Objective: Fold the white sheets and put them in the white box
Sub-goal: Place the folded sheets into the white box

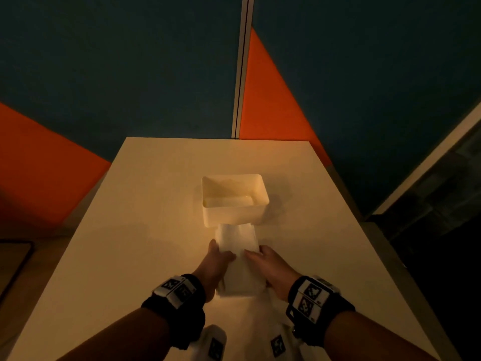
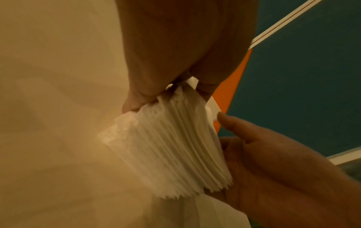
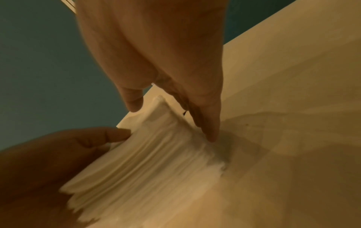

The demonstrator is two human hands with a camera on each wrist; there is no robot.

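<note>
Stack: a thick pile of white sheets [image 1: 235, 259] lies on the table [image 1: 156, 204] in the lower centre of the head view, its far end just short of the white box [image 1: 234, 201].
Box: open-topped, centre of the frame; something pale lies on its floor, too dim to say what.
Left hand: the left hand [image 1: 214, 264] sits at the pile's left edge — in the left wrist view its fingers [image 2: 136, 100] curl onto the top layers and pinch them, so it has hold of the sheets.
Right hand: the right hand [image 1: 270, 267] lies against the pile's right edge with fingers nearly straight; in the right wrist view one fingertip [image 3: 212, 135] presses down at the side of the pile. It steadies rather than grasps.
Step in hand: probably separating a sheet or a few from the top, ready for folding.
Doing it well: the edges are fanned and thin, so lift with the pinching hand only as many layers as intended, while the flat hand pins the rest — otherwise the whole pile may slide toward the box.
Folding: bring edge to edge squarely so that it fits the box.
Caution: low, warm light makes layer edges hard to read.
</note>
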